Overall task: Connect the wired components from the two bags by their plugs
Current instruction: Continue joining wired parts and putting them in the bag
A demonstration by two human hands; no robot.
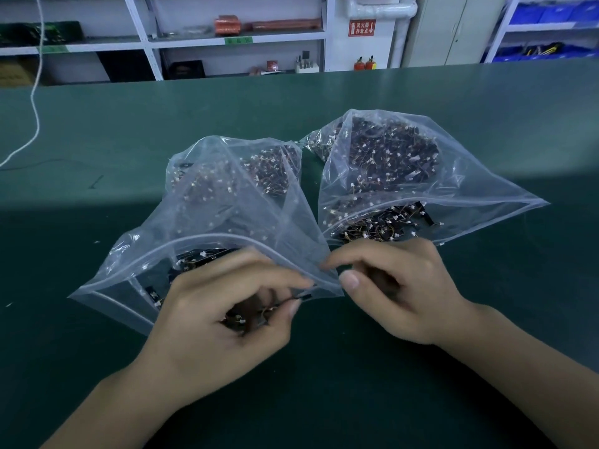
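Observation:
Two clear zip bags lie open on the green table, both full of small black components with thin wires and white plugs. The left bag (207, 222) gapes toward me; the right bag (421, 176) lies beside it. My left hand (227, 319) sits at the left bag's mouth, curled round a few wired components (256, 314), with one black piece pinched at the fingertips. My right hand (398, 286) hovers just right of that bag's corner, fingers curled, thumb and forefinger close together; whether anything sits between them is not visible.
The green table (97, 124) stretches far back to its edge. A white cord (34, 102) hangs down at the far left. White shelving (227, 40) with boxes, and blue bins (551, 27), stand behind the table.

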